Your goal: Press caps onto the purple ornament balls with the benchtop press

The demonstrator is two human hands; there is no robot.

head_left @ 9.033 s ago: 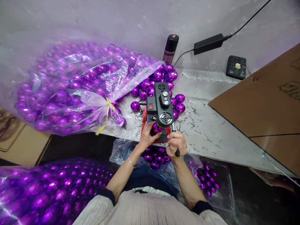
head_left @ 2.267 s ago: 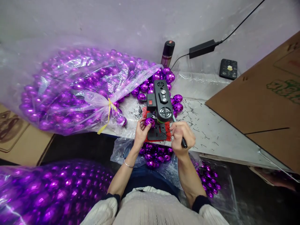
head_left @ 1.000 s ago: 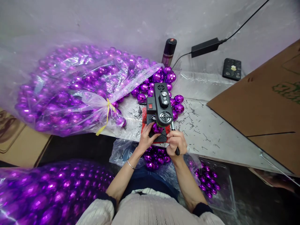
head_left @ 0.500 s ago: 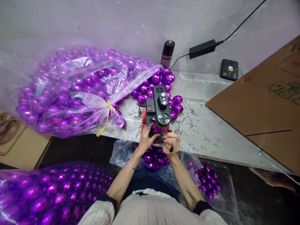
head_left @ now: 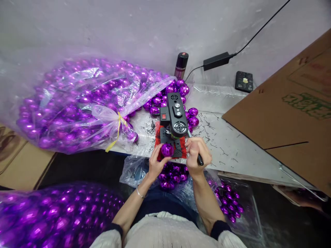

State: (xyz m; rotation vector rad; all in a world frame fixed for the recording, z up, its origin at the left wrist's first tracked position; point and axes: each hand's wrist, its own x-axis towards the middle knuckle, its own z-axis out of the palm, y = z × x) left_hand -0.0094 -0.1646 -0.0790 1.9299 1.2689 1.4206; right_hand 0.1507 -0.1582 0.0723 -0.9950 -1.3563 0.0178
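A shiny purple ball [head_left: 167, 150] sits between the thumb and fingers of my left hand [head_left: 156, 161], over the near part of the black machine's base. My right hand [head_left: 198, 155] is wrapped round the machine's lever [head_left: 200, 160], whose black end pokes out below the fist. The black machine [head_left: 178, 115] has a red switch, silver buttons and a round vent, and it stands on a red mat [head_left: 157, 136]. More purple balls [head_left: 193, 121] lie behind and beside it. Below the table edge, a plastic bag at my lap holds several purple balls [head_left: 169, 177].
A large tied clear bag of purple balls [head_left: 85, 106] fills the left of the table [head_left: 219, 141]. A spray can [head_left: 181, 64], a power adapter [head_left: 216, 61] and a dark case [head_left: 244, 82] are at the back. Cardboard [head_left: 292, 120] juts in from the right.
My left hand has drawn the purple ball out from under the machine's head, toward me. My right hand has moved right with the lever, and the view has shifted slightly.
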